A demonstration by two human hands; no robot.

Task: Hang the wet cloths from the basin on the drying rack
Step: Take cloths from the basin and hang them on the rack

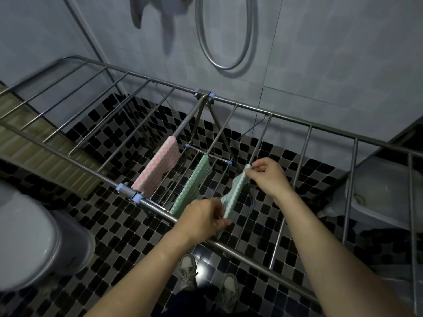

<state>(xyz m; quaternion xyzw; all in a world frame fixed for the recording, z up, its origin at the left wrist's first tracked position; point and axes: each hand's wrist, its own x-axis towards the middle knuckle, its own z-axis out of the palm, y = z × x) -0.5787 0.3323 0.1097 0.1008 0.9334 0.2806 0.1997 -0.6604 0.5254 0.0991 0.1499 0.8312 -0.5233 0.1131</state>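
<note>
A steel drying rack spans the view over the tiled floor. A pink wavy cloth hangs over one rod near the middle. Beside it, to the right, a green cloth hangs over another rod. A pale blue-green cloth lies along a rod further right. My left hand pinches its near end at the front rail. Its far end is pinched by my right hand. A grey basin stands on the floor at the right, under the rack; no cloth is visible in it.
A toilet with a closed lid stands at the left. A shower hose loops on the tiled wall behind the rack. My shoes are under the front rail. Bare rods extend to the left and right of the cloths.
</note>
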